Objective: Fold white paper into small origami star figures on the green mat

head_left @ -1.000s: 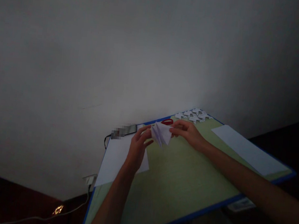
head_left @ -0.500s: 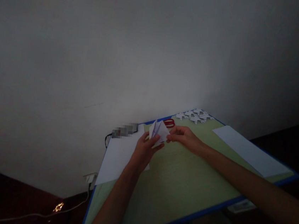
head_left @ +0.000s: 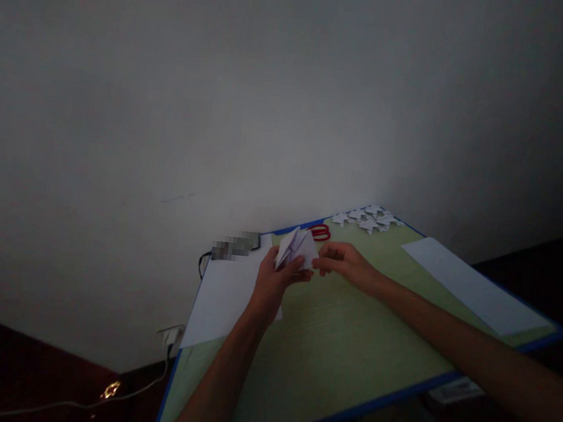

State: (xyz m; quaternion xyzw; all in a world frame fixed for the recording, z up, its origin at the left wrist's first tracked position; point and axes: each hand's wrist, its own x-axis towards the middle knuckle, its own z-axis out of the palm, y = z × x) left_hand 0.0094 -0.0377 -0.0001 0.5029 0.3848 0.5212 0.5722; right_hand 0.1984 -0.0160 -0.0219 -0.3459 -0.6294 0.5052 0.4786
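Cord [head_left: 74, 405], one, white, runs rightward to one plug [head_left: 169, 337] at the wall. One flat device [head_left: 235, 246] (pixelated over most of its face) lies at the far edge of one green-topped table [head_left: 348, 339] with blue edging. White sheet [head_left: 219, 298] just below it. Left hand [head_left: 274, 281]: thumb and fingers clamped on one folded paper [head_left: 309, 249], held above the table between both hands. Red-handled scissors [head_left: 320, 232], one pair, just behind the paper. Right hand [head_left: 349, 265]: fingertips pinched on the paper's right corner. Farther back, small folded shapes [head_left: 371, 227], at least five, overlap hampering the count. Rightmost, one long white strip [head_left: 474, 288] on the table.
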